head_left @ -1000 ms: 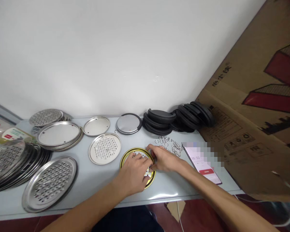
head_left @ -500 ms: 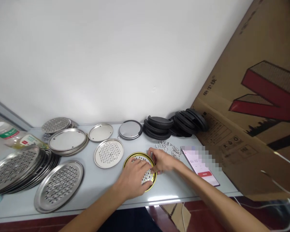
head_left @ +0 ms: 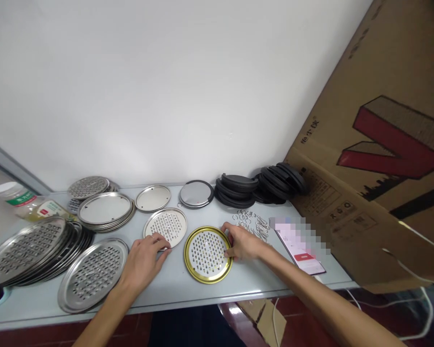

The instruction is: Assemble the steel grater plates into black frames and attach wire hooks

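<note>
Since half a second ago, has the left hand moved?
Yes, leftward: off the yellow-rimmed disc, the left hand now reaches the unmoved pale perforated disc.

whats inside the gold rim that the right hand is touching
A pale perforated disc lies inside the gold rim. The right hand covers part of its right edge; whatever is beneath the disc is mostly hidden.

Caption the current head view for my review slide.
Right grip at the edge of a gold-rimmed perforated disc, left grip at a silver perforated disc.
</note>
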Motion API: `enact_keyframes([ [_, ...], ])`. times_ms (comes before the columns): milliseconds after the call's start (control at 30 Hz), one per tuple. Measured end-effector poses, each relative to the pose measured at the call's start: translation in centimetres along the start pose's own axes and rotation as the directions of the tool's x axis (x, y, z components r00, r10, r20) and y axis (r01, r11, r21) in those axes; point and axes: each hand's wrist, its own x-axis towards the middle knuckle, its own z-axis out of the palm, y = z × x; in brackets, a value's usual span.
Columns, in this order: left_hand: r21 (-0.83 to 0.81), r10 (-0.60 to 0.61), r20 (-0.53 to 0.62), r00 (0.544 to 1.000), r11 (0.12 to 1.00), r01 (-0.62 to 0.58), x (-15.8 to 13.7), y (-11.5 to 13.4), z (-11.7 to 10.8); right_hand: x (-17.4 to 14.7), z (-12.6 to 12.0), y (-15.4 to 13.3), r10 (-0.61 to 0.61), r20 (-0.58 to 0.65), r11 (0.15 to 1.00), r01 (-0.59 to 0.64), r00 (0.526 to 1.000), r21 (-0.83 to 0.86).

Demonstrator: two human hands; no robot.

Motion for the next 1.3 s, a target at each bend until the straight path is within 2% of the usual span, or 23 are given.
enact_keyframes([
  [167, 0.103, 0.060, -0.143, 0.988, 0.994, -0.045, -0.6, -0.2, -0.6, -1.2, 2.0, 0.4, -0.050, -0.143, 0.996, 0.059, 0.988, 0.061],
  [333, 0.147, 0.140, -0.307, 0.941, 0.984, -0.099, -1.4, -1.0, -2.2, -2.1, 3.6, 1.1, -0.070, -0.256, 0.985, 0.107, 0.964, 0.135],
  [433, 0.012, 0.114, -0.444, 0.889, 0.993, -0.121, -1.9, -0.9, -3.6, -2.5, 4.0, 1.4, -0.066, -0.299, 0.978, 0.122, 0.952, 0.171],
  [500, -0.181, -0.007, -0.504, 0.864, 0.979, -0.098, -2.3, -0.5, -4.7, -2.8, 4.0, 1.3, -0.061, -0.339, 0.975, 0.129, 0.939, 0.182],
  [533, -0.302, -0.109, -0.509, 0.854, 0.952, -0.058, -2.5, -0.2, -5.2, -3.0, 3.9, 1.2, -0.058, -0.361, 0.975, 0.131, 0.931, 0.182],
  [600, -0.566, -0.341, -0.435, 0.833, 0.823, 0.042, -2.7, 0.8, -5.8, -3.6, 3.7, 0.5, -0.059, -0.408, 0.975, 0.140, 0.911, 0.171],
  [633, -0.697, -0.438, -0.356, 0.826, 0.713, 0.078, -2.7, 1.4, -5.9, -3.9, 3.5, 0.0, -0.066, -0.426, 0.971, 0.156, 0.902, 0.180],
  [700, -0.904, -0.535, -0.153, 0.831, 0.416, 0.101, -2.5, 2.8, -5.6, -4.6, 3.3, -1.0, -0.093, -0.422, 0.939, 0.220, 0.902, 0.264],
  [767, -0.987, -0.509, 0.051, 0.860, 0.108, 0.123, -2.1, 4.3, -4.6, -5.2, 3.3, -2.1, -0.121, -0.333, 0.842, 0.274, 0.935, 0.465],
  [800, -0.988, -0.468, 0.142, 0.872, -0.009, 0.156, -1.9, 5.0, -3.9, -5.5, 3.4, -2.5, -0.126, -0.295, 0.784, 0.277, 0.947, 0.555],
  [833, -0.976, -0.425, 0.218, 0.878, -0.093, 0.197, -1.7, 5.6, -3.2, -5.7, 3.5, -2.8, -0.127, -0.271, 0.742, 0.273, 0.954, 0.612],
  [900, -0.946, -0.363, 0.322, 0.874, -0.157, 0.283, -1.2, 6.4, -1.8, -5.8, 3.8, -3.0, -0.088, -0.265, 0.714, 0.246, 0.960, 0.655],
  [933, -0.937, -0.355, 0.349, 0.867, -0.135, 0.322, -1.0, 6.6, -1.2, -5.7, 4.0, -2.8, -0.057, -0.273, 0.728, 0.227, 0.960, 0.646],
  [967, -0.933, -0.361, 0.351, 0.864, -0.060, 0.354, -0.9, 6.6, -0.6, -5.6, 4.1, -2.6, -0.023, -0.283, 0.749, 0.204, 0.959, 0.630],
  [1067, -0.878, -0.392, 0.254, 0.884, 0.291, 0.381, -0.4, 6.2, 0.7, -5.2, 4.5, -1.5, 0.045, -0.306, 0.803, 0.148, 0.951, 0.577],
  [1133, -0.817, -0.392, 0.193, 0.900, 0.443, 0.368, -0.1, 5.8, 1.3, -4.8, 4.7, -1.0, 0.059, -0.321, 0.828, 0.133, 0.945, 0.545],
  [1233, -0.764, -0.404, 0.173, 0.898, 0.521, 0.381, 0.2, 5.4, 1.7, -4.4, 4.7, -0.8, 0.028, -0.361, 0.943, 0.095, 0.932, 0.318],
  [1300, -0.723, -0.410, 0.161, 0.898, 0.570, 0.391, 0.4, 5.3, 1.8, -4.2, 4.6, -1.0, -0.010, -0.383, 0.989, 0.065, 0.924, 0.132],
])
